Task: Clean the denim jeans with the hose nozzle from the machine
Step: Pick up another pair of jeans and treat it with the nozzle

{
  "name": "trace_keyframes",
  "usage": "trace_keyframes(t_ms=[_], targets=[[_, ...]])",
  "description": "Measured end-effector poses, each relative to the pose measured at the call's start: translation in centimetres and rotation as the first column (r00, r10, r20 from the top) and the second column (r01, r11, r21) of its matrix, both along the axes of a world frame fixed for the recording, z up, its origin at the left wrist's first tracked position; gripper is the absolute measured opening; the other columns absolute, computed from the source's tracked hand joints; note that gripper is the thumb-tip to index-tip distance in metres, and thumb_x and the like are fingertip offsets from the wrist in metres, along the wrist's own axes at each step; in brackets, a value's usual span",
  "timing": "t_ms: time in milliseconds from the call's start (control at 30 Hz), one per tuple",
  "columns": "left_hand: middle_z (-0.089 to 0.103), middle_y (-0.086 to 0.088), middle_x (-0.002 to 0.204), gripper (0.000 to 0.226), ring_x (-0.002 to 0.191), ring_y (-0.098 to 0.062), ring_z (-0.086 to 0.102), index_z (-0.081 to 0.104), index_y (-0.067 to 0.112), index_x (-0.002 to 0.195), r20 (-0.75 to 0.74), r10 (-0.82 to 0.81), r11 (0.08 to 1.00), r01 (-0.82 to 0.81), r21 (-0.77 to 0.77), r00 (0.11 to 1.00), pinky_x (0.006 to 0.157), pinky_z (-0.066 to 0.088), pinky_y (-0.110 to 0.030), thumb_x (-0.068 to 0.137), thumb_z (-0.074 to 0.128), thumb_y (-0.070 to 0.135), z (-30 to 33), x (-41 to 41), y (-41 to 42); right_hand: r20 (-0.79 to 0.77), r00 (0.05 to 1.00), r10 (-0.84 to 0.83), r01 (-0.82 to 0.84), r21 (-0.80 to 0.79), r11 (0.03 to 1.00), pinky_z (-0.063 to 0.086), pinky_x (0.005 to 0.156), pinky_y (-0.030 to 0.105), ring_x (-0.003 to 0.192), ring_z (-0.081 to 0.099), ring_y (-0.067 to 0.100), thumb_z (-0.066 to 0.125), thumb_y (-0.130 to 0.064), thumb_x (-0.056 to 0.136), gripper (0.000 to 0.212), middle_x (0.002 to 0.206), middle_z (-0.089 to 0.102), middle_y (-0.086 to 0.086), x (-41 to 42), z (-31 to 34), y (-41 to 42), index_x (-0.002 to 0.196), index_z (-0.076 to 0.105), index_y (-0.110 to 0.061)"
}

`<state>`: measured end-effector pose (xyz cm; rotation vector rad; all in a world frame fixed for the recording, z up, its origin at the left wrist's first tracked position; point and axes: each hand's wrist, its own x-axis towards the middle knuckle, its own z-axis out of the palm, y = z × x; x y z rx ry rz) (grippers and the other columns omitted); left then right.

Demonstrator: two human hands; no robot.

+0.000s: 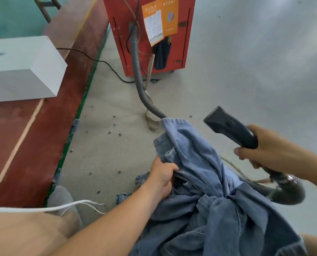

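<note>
The left hand grips a bunched fold of the denim jeans, fingers curled into the cloth; the garment lies heaped over the person's lap below and to the right of that hand, one leg rising just beyond it. The denim looks soft and limp but fairly heavy, likely to sag and fold unless held taut, so a seam or hem is probably the firmest place to hold. To the right of the jeans, the right hand is wrapped round the handle of the hose nozzle, whose flat mouth points away, lifted clear of the cloth. The grey ribbed hose loops under that hand and runs out beyond the jeans to the red machine. Beneath lies a pale concrete floor dotted with scraps; far left of the left hand sits a white block on a red strip.
</note>
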<state>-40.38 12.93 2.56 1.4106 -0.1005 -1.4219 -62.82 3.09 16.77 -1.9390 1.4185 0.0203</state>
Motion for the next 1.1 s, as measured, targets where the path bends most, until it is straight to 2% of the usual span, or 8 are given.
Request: trace_keyframes(t_ms=[233, 367, 467, 600, 733, 800, 933, 1100], targets=[[0.064, 0.028, 0.117, 0.061, 0.115, 0.011, 0.058, 0.056, 0.031, 0.132, 0.818, -0.281, 0.815, 0.574, -0.074, 0.503, 0.096, 0.043, -0.006, 0.080, 0.046, 0.001, 0.5, -0.7, 5.2, 0.132, 0.984, -0.115, 0.122, -0.046, 0.991, 0.044, 0.040, 0.022, 0.038, 0.056, 0.011, 0.075, -0.022, 0.090, 0.019, 0.057, 0.069, 0.003, -1.5, 2.8, -0.1, 0.098, 0.058, -0.024], [0.064, -0.001, 0.129, 0.043, 0.113, -0.020, 0.063, 0.028, 0.029, 0.137, 0.515, -0.502, 0.865, 0.412, 0.287, 0.695, 0.099, 0.049, -0.037, 0.102, 0.054, 0.027, 0.8, -0.2, 5.9, 0.082, 0.995, -0.065, 0.070, -0.063, 0.996, 0.044, 0.040, 0.022, 0.037, 0.057, 0.009, 0.075, -0.022, 0.090, 0.021, 0.056, 0.069, -0.002, -0.9, 2.9, 0.7, 0.098, 0.056, -0.024], [0.035, -0.013, 0.163, 0.089, 0.146, -0.032, 0.038, 0.012, 0.014, 0.162, 0.236, -0.586, 0.753, 0.413, 0.512, 0.775, 0.111, 0.033, -0.042, 0.098, 0.037, 0.071, 1.2, 1.0, 5.5, -0.016, 1.000, 0.000, -0.001, -0.065, 0.998, 0.048, 0.047, 0.031, 0.043, 0.062, 0.012, 0.076, -0.024, 0.090, 0.023, 0.059, 0.071, 0.002, -0.3, 2.3, 0.9, 0.097, 0.054, -0.025], [0.035, -0.015, 0.162, 0.101, 0.144, -0.033, 0.041, 0.028, 0.009, 0.159, 0.303, -0.929, 0.369, 0.618, 0.694, 0.214, 0.113, 0.037, -0.041, 0.090, 0.029, 0.084, 4.1, 1.2, 6.6, -0.106, 0.988, 0.116, -0.121, -0.034, 0.992, 0.047, 0.046, 0.024, 0.047, 0.065, 0.010, 0.075, -0.028, 0.088, 0.021, 0.061, 0.071, -0.009, 0.2, 1.0, 1.4, 0.095, 0.055, -0.028], [0.062, -0.015, 0.119, 0.041, 0.108, -0.040, 0.063, 0.038, 0.024, 0.110, 0.580, -0.783, 0.297, 0.686, 0.664, -0.223, 0.074, 0.044, -0.040, 0.097, 0.046, 0.062, 7.4, 0.3, 10.2, -0.160, 0.971, 0.179, -0.189, -0.049, 0.981, 0.044, 0.046, 0.016, 0.048, 0.064, 0.004, 0.076, -0.028, 0.087, 0.020, 0.065, 0.067, -0.022, 0.6, 0.3, 1.6, 0.091, 0.057, -0.029], [0.061, -0.023, 0.106, 0.023, 0.104, -0.040, 0.062, 0.041, 0.022, 0.111, 0.578, -0.808, 0.311, 0.749, 0.585, -0.116, 0.079, 0.049, -0.044, 0.102, 0.043, 0.043, 7.4, -2.2, 10.8, -0.151, 0.972, 0.178, -0.186, -0.045, 0.981, 0.043, 0.044, 0.016, 0.048, 0.063, 0.005, 0.076, -0.027, 0.088, 0.020, 0.064, 0.068, -0.021, 0.7, 0.5, 1.7, 0.091, 0.056, -0.029], [0.057, -0.022, 0.135, 0.033, 0.136, -0.025, 0.050, 0.049, -0.009, 0.096, 0.115, -0.885, 0.450, 0.770, 0.452, 0.450, 0.103, 0.035, -0.028, 0.112, 0.026, 0.007, 4.3, -1.9, 12.7, -0.107, 0.984, 0.145, -0.150, -0.041, 0.988, 0.037, 0.037, 0.015, 0.039, 0.058, 0.006, 0.075, -0.026, 0.087, 0.022, 0.059, 0.069, -0.010, 1.1, 0.8, 2.3, 0.091, 0.054, -0.030], [0.069, -0.024, 0.108, 0.047, 0.102, -0.040, 0.064, 0.058, 0.010, 0.084, 0.445, -0.890, 0.336, 0.800, 0.497, 0.097, 0.082, 0.046, -0.039, 0.107, 0.028, 0.038, 4.1, 0.0, 11.5, -0.182, 0.965, 0.191, -0.208, -0.083, 0.975, 0.046, 0.052, 0.028, 0.052, 0.061, 0.008, 0.075, -0.030, 0.085, 0.021, 0.062, 0.065, -0.003, 1.6, 0.5, 3.0, 0.089, 0.055, -0.029]])
